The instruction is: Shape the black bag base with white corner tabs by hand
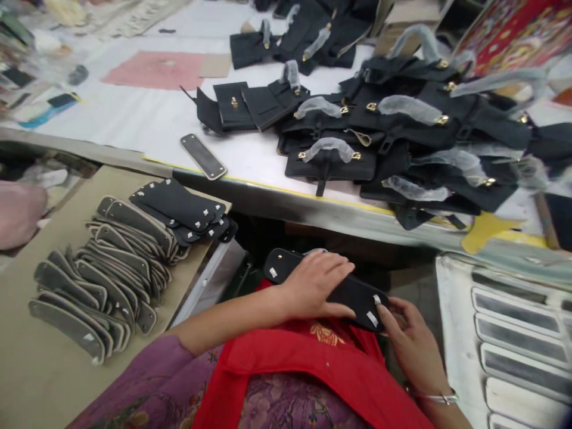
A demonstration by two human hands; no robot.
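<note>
A dark, strap-shaped leather piece with rounded ends lies across my lap, over the red apron. White tabs stick up near both of its ends, and a small gold stud shows at the left end. My left hand rests on its middle, fingers stretched out and thumb apart. At the right end, my right hand pinches the piece, the thumb on top beside a white tab and the fingers partly hidden beneath. To the left, black pieces with white tabs overlap next to stacked grey-backed pieces.
On the white worktable lie black handbags with plastic-wrapped handles, one loose grey piece and a pink sheet. A yellow scrap hangs near the table's edge. At right stands a board with rows of strips.
</note>
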